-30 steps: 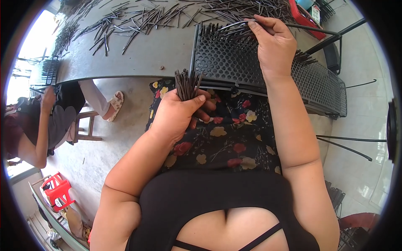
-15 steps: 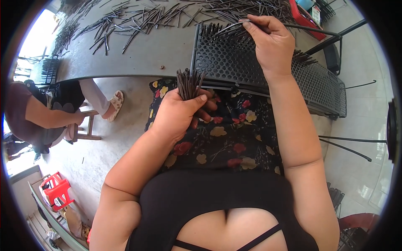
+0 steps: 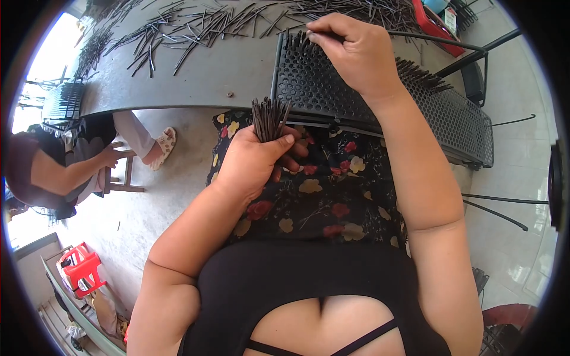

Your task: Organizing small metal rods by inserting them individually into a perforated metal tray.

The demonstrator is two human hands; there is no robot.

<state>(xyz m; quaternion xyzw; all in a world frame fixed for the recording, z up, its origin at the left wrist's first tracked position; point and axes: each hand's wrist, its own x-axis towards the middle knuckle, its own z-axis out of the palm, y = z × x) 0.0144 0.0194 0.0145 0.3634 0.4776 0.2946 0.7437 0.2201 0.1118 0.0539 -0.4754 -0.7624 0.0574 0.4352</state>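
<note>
My left hand [image 3: 252, 157] is closed around an upright bundle of thin dark sticks [image 3: 270, 120] above my lap. The sticks' tips poke up past my thumb and fingers. My right hand [image 3: 359, 56] is over a black rack with many round holes [image 3: 323, 86]. Its thumb and index finger pinch together at the far left of the rack, where a thin dark stick stands just under the fingertips. A row of dark sticks [image 3: 294, 44] stands upright in the holes along the far side. More standing sticks [image 3: 424, 74] show right of my wrist, while my hand hides the middle of that row.
Loose dark sticks [image 3: 208, 26] lie scattered over the far part of the grey table [image 3: 172, 86]. A red tray [image 3: 436, 29] is at the far right, near black metal bars [image 3: 499, 41]. Another person [image 3: 65, 166] sits at left. A red plastic stool [image 3: 83, 270] stands lower left.
My right hand has moved left along the rack, bringing its pinched fingertips down to the far left row. My left hand holds still with the bundle. The other person's arm has shifted.
</note>
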